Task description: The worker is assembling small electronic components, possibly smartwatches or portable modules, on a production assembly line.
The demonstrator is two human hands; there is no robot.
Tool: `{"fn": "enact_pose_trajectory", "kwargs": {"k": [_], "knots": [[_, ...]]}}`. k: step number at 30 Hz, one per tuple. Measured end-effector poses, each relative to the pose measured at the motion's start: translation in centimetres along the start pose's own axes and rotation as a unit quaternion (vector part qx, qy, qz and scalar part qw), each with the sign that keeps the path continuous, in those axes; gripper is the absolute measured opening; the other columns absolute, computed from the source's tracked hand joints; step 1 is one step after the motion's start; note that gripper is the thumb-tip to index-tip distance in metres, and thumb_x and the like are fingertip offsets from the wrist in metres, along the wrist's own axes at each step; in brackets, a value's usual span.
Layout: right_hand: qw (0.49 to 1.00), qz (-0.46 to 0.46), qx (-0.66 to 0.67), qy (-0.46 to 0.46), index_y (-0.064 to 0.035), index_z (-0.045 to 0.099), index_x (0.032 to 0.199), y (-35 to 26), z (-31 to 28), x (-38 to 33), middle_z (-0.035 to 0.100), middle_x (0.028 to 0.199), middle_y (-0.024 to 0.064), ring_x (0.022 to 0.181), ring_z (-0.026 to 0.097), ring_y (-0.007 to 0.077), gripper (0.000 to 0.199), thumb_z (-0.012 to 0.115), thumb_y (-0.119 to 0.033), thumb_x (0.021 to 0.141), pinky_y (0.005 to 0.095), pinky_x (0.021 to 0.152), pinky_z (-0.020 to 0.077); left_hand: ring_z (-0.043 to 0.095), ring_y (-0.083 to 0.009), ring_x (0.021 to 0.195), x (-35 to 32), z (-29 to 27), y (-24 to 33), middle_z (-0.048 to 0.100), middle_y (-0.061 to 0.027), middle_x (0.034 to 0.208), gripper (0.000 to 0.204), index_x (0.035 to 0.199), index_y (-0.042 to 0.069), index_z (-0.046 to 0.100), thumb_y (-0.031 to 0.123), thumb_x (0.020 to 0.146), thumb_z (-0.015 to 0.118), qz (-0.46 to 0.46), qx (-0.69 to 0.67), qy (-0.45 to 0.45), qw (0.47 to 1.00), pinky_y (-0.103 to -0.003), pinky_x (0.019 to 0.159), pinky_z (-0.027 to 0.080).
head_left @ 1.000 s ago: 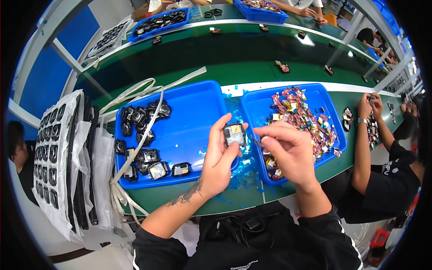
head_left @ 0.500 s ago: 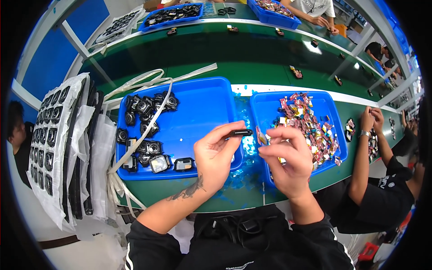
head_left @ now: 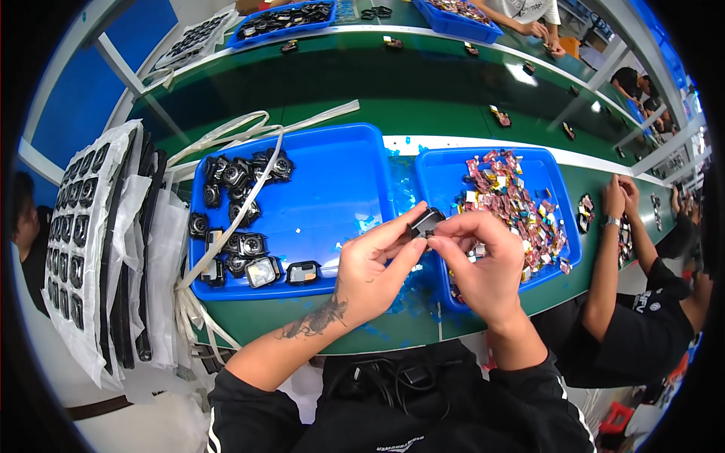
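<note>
My left hand (head_left: 374, 260) grips a small black watch case (head_left: 426, 223) between thumb and fingers, its flat grey-black face tipped up. At the case's near right edge, my right hand (head_left: 487, 257) is closed in a pinch, thumb and forefinger touching it. Whatever lies between those right fingertips is too small and covered to make out. Under and left of my hands is a blue tray (head_left: 332, 174) with several black watch cases (head_left: 236, 174) along its left side. Below my right hand, a second blue tray (head_left: 445, 167) holds a heap of small pink, yellow and white electronic parts (head_left: 521, 215).
Stacked sheets of black cases (head_left: 79, 226) stand at the left. White straps (head_left: 242, 219) trail across the left tray. Beyond runs a green conveyor belt (head_left: 332, 83) carrying spaced-out parts. A co-worker's hands (head_left: 623, 196) work at the right; another person (head_left: 540, 30) sits across.
The watch case has turned from edge-on to showing its flat face. My right hand, earlier apart from it with a small pinkish-yellow part, has come left against the case.
</note>
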State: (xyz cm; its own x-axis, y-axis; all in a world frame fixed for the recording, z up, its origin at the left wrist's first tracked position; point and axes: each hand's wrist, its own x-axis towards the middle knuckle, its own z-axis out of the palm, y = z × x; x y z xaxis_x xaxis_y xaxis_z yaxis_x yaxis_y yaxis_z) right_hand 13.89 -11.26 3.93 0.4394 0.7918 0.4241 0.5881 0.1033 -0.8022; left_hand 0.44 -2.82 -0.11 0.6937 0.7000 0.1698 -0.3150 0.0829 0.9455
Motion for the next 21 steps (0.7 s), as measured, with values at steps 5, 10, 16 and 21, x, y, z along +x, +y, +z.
{"fn": "enact_pose_trajectory", "kwargs": {"k": [5,10,16,21], "knots": [[0.998,-0.051,-0.023,-0.011,-0.0010,0.069,0.085,-0.19,-0.61,0.60,0.068,0.077,0.0085,0.063,0.065,0.0182,0.014,0.076,0.004,0.073,0.0267,0.055,0.0509,0.060,-0.0107,0.102,0.25,-0.60,0.14,0.063,-0.0113,0.121,0.044,0.140,-0.002,0.045,0.004,0.097,0.054,-0.021,-0.007,-0.040,0.999,-0.026,0.090,0.051],[0.995,-0.091,-0.036,-0.035,-0.0011,0.069,0.085,-0.37,-0.66,0.96,0.067,0.077,0.0093,0.065,0.066,0.0205,0.014,0.073,0.006,0.073,0.0293,0.056,0.0504,0.060,-0.0107,0.105,0.37,-0.48,0.07,0.063,-0.0110,0.123,0.044,0.140,-0.001,0.045,0.006,0.098,0.053,-0.013,-0.001,-0.050,0.999,-0.027,0.092,0.050],[0.998,-0.054,-0.013,-0.042,-0.0019,0.069,0.085,-0.34,-0.65,0.91,0.064,0.072,0.0083,0.060,0.061,0.0189,0.012,0.073,0.004,0.075,0.0283,0.053,0.0469,0.060,-0.0119,0.106,0.30,-0.57,-0.27,0.064,-0.0134,0.122,0.042,0.139,-0.002,0.047,0.006,0.098,0.052,0.001,0.039,-0.055,0.998,-0.028,0.092,0.050],[0.997,-0.031,-0.021,-0.069,-0.0036,0.069,0.082,-0.33,-1.02,1.11,0.063,0.070,0.0059,0.057,0.058,0.0169,0.008,0.073,0.000,0.076,0.0301,0.056,0.0424,0.061,-0.0121,0.105,0.36,-0.70,-0.40,0.065,-0.0136,0.119,0.041,0.138,-0.002,0.048,0.006,0.098,0.052,0.001,0.056,-0.060,0.997,-0.027,0.091,0.051]]}}
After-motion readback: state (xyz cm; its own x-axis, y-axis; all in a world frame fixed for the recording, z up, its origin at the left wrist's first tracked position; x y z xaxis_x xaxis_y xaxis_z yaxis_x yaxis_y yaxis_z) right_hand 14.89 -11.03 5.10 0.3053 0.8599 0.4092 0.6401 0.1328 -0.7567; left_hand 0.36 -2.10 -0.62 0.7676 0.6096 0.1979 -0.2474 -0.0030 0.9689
